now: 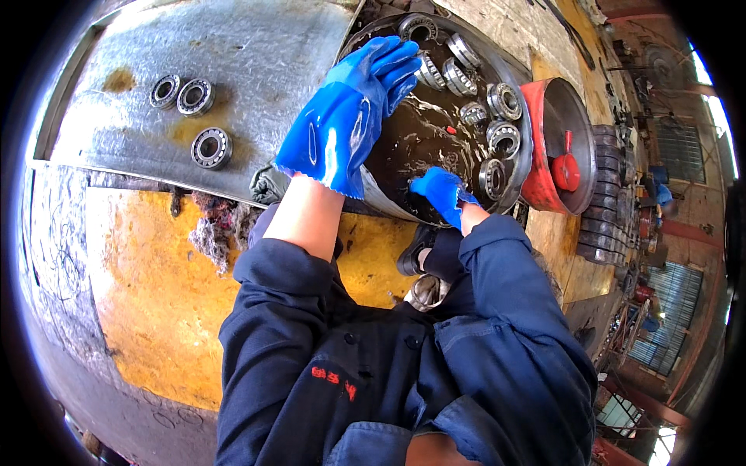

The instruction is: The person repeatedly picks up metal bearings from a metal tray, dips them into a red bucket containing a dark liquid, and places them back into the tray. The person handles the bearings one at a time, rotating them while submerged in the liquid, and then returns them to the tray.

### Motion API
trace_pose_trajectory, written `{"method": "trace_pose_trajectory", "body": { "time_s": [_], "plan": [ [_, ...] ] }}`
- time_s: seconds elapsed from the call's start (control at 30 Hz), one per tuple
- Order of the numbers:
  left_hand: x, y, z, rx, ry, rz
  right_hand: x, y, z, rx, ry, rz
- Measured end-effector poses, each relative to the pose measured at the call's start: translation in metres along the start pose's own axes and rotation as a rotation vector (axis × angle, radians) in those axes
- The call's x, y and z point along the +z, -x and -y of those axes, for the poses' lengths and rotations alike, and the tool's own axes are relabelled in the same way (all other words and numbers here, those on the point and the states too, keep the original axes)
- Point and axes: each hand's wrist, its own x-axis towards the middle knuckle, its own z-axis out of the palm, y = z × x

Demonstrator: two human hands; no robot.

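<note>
The round metal basin of dark oily liquid (388, 202) sits before you, steel roller bearings (497, 140) ringing its far side. Your right blue-gloved hand (440, 194) dips in, grip indiscernible; your left blue-gloved hand (350, 116) rests open-fingered above. Three bearings (193, 116) lie on the grey metal sheet (256, 62).

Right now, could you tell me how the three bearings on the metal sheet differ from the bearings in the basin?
The three bearings on the metal sheet lie apart and out of the liquid; the bearings in the basin crowd the rim in dark liquid. The left hand hovers over the basin; the right hand dips in. All are round steel rings.
</note>
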Motion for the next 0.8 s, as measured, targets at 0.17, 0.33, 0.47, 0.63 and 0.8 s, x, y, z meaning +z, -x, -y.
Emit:
{"method": "trace_pose_trajectory", "body": {
  "time_s": [0.17, 0.33, 0.47, 0.63, 0.8],
  "plan": [
    [0.001, -0.004, 0.007, -0.013, 0.043, 0.047, 0.007, -0.004, 0.015, -0.24, 0.57, 0.06],
    [-0.005, 0.002, 0.002, 0.039, 0.046, 0.063, -0.003, -0.004, 0.009, -0.249, 0.333, -0.018],
    [0.0, 0.004, -0.002, 0.009, -0.016, 0.026, 0.003, -0.001, 0.006, 0.051, -0.055, -0.052],
    [-0.001, -0.003, 0.007, 0.023, 0.038, 0.08, 0.009, -0.008, 0.022, -0.339, 0.779, 0.09],
    [-0.011, 0.0, 0.004, 0.067, 0.038, 0.124, 0.001, -0.003, 0.005, -0.124, 0.159, -0.064]
  ]
}}
